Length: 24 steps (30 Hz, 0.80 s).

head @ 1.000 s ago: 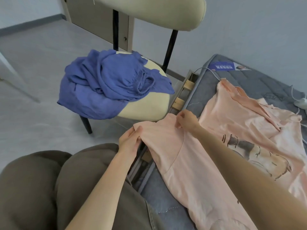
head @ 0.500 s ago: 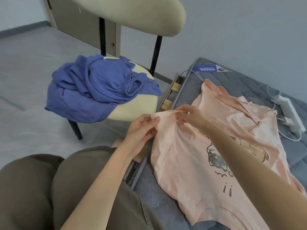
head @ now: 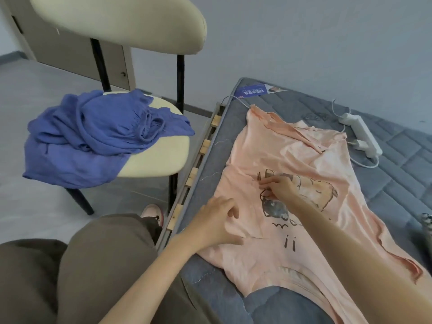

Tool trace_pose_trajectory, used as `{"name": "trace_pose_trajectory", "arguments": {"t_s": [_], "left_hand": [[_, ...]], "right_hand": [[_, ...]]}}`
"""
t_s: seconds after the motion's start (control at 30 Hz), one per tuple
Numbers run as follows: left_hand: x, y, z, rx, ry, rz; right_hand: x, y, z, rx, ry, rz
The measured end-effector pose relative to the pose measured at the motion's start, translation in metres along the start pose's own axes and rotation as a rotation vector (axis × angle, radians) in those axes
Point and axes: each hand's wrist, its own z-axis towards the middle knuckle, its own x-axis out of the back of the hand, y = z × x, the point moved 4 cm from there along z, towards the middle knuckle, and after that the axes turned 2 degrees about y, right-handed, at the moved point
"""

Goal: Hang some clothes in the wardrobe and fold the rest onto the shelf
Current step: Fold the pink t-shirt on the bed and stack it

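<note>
Pink T-shirt [head: 292,160] spread on bed [head: 397,164], print up. R hand [head: 279,190] pinching fabric at print; L hand [head: 217,220] on near-left edge w/ fingers curled - can't tell if gripping. Blue garment [head: 93,134] heaped on chair [head: 159,157], left.

A home bedroom: bare mattress [head: 385,183], chair [head: 149,160], door [head: 70,54], clothes lying about.

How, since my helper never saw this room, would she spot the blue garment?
Find the cream chair beside the grey bed. A crumpled blue garment lies on its seat, spilling over the edge. It alone is blue; the shirt on the bed is pink.
</note>
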Motion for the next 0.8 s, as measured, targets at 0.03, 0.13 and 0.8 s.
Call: {"name": "trace_pose_trajectory", "arguments": {"t_s": [0.03,0.13,0.8], "left_hand": [[0.001,-0.006,-0.004,-0.001,-0.021,0.159],[0.004,-0.023,-0.016,0.009,0.011,0.325],[0.010,-0.029,-0.030,-0.054,-0.291,0.460]], "right_hand": [[-0.003,0.003,0.000,-0.035,0.018,0.048],[-0.014,0.004,-0.007,-0.023,0.012,-0.078],[-0.033,0.019,-0.052,0.276,0.262,-0.442]]}}
